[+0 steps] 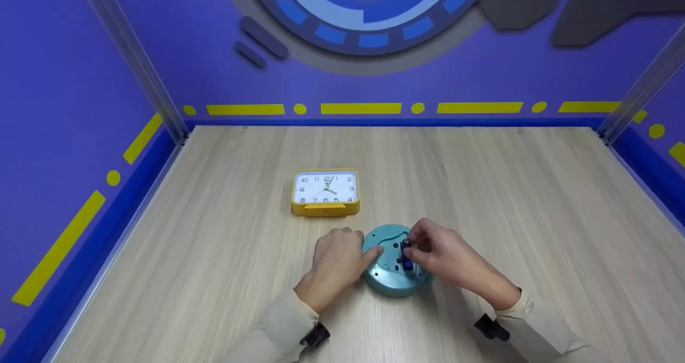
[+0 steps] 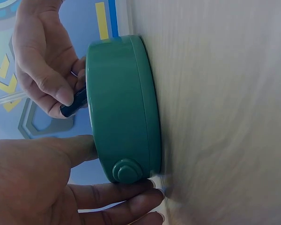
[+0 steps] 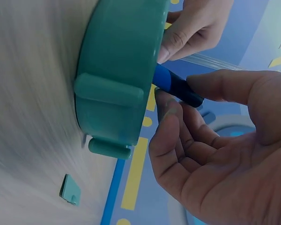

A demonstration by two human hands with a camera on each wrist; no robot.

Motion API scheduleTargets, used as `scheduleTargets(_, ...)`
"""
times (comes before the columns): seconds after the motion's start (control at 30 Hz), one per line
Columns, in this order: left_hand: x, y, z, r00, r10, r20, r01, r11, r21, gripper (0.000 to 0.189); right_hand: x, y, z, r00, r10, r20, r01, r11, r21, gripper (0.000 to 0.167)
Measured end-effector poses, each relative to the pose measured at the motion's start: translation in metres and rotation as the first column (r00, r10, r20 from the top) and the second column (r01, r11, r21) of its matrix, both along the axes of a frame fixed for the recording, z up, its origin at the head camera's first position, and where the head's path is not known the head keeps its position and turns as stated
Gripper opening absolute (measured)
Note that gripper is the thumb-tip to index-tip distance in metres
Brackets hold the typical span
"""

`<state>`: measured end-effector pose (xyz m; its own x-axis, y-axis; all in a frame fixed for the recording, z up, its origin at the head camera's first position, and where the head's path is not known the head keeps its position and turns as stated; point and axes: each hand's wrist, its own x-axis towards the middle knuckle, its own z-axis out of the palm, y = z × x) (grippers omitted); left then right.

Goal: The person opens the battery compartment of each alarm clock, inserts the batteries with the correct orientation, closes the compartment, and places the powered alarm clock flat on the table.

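A round teal clock (image 1: 388, 285) lies face down on the table, its back upward with small knobs and a battery slot. My left hand (image 1: 337, 256) grips its left side, thumb on the back and fingers along the edge. In my right hand (image 1: 449, 253), thumb and fingers pinch a black and blue battery (image 3: 178, 87). The battery stands tilted at the back of the clock, one end at the slot and the other sticking out. A small teal battery cover (image 3: 71, 190) shows on the table in the right wrist view.
Beyond the teal clock, a yellow rectangular alarm clock (image 1: 325, 191) lies face up on the wooden table (image 1: 508, 191). Blue panels (image 1: 348, 90) with yellow marks stand along the back and both sides of the table.
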<state>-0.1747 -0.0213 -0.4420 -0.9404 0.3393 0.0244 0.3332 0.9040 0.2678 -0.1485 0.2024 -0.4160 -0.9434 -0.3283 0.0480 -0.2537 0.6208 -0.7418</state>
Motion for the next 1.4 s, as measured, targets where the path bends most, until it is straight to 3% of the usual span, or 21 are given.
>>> scheduleTargets(0.17, 0.0, 0.0, 0.0, 1.0, 0.0, 0.007, 0.0, 1.0, 0.0, 0.047, 0.0, -0.002, -0.003, 1.0, 0.006, 0.005, -0.006, 1.0, 0.022, 0.017)
scheduleTargets(0.63, 0.0, 0.0, 0.0, 1.0, -0.008, -0.023, 0.008, 1.0, -0.012, 0.047, 0.001, -0.005, -0.006, 0.996, 0.021, -0.083, -0.013, 0.996, 0.087, 0.02)
scheduleTargets(1.07, 0.001, -0.001, -0.001, 1.0, -0.01, -0.028, 0.01, 1.0, 0.004, 0.046, 0.0, -0.004, -0.012, 0.985, 0.005, -0.171, 0.02, 0.99, 0.142, 0.01)
scheduleTargets(1.4, 0.001, -0.001, -0.001, 1.0, -0.012, -0.027, 0.012, 1.0, 0.003, 0.046, -0.001, -0.006, -0.014, 0.981, -0.012, -0.195, 0.045, 0.986, 0.163, 0.013)
